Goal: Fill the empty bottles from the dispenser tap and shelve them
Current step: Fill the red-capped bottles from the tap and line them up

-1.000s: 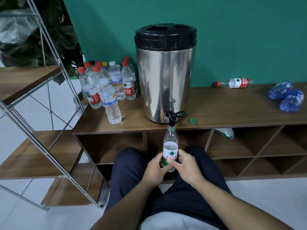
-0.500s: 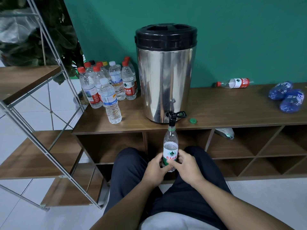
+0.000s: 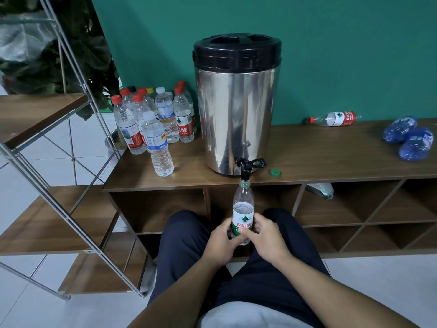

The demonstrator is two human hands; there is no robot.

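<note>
Under the black tap [image 3: 246,166] of the steel dispenser [image 3: 236,110], held upright: one clear bottle with a green-and-white label [image 3: 243,214], uncapped, its mouth just below the spout. Water level sits near the top edge of the label.

Hands: left hand [image 3: 222,242] curled round the lower left side of the bottle; right hand [image 3: 267,237] curled round the lower right side, thumb across the label front. Both grip the bottle's lower half, above the person's dark trousers, in front of the counter [image 3: 331,157].

Counter top, left of the dispenser: a cluster of standing capped bottles [image 3: 151,114], mostly red-capped, some white-capped; one white-capped bottle with a blue label [image 3: 158,143] stands in front of the cluster, nearest the edge.

Counter top, right of the tap: one loose green cap [image 3: 275,172], near the front edge.

Counter top, far right: one red-labelled bottle lying on its side [image 3: 333,119] against the green wall; two blue bottles lying side by side [image 3: 409,140], touching.

Cubby under the counter, right of the tap: one clear bottle lying down [image 3: 320,189], partly hidden.

Left of the counter: a metal-framed rack with wooden shelves [image 3: 47,218].
</note>
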